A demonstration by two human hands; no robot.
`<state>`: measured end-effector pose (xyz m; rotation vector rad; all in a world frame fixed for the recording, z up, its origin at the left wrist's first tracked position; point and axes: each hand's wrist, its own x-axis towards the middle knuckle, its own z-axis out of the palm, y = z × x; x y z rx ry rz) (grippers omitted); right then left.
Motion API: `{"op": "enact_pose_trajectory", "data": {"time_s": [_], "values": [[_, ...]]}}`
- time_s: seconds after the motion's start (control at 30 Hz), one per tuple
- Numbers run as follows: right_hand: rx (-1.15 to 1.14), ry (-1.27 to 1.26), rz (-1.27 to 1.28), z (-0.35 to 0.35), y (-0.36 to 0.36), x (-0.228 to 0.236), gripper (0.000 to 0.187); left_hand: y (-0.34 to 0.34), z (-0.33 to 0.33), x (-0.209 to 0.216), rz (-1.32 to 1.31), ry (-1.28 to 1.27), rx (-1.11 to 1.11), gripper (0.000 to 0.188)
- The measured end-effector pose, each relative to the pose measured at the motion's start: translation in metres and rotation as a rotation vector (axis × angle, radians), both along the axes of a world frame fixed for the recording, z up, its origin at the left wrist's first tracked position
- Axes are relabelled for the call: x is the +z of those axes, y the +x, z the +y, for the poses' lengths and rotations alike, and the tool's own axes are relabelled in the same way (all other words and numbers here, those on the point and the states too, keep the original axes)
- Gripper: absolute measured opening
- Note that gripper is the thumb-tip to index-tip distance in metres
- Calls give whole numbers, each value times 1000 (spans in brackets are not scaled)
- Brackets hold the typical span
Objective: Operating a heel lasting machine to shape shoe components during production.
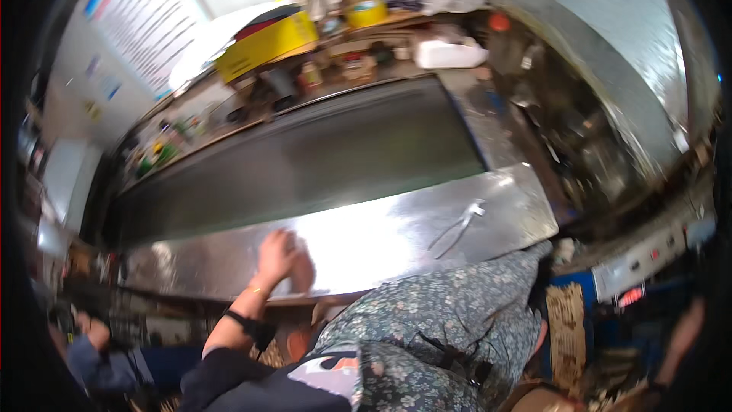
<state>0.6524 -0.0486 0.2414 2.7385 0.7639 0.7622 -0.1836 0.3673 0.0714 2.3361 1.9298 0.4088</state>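
Keeping the left hand (276,255) light, at the metal surface's (366,236) near left, seems best; blur hides whether its grip is spread or pressed together. The right hand is unseen. Pliers (469,217) lie on the surface's right; beyond it, a dark panel (320,156).

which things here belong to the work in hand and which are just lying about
Likely in use:
metal counter, at the left hand
pliers-like tool, on the counter

Apparently just lying about:
yellow box
yellow roll
white container
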Motion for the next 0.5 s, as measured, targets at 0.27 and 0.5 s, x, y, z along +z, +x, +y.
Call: {"op": "enact_pose_trajectory", "data": {"time_s": [0.27, 0.5], "values": [[476, 76, 759, 125, -336, -270, 31, 39, 38, -37, -865, -362, 65, 33], [587, 516, 981, 86, -312, -234, 30, 310, -49, 5, -320, -265, -1513, 45]]}}
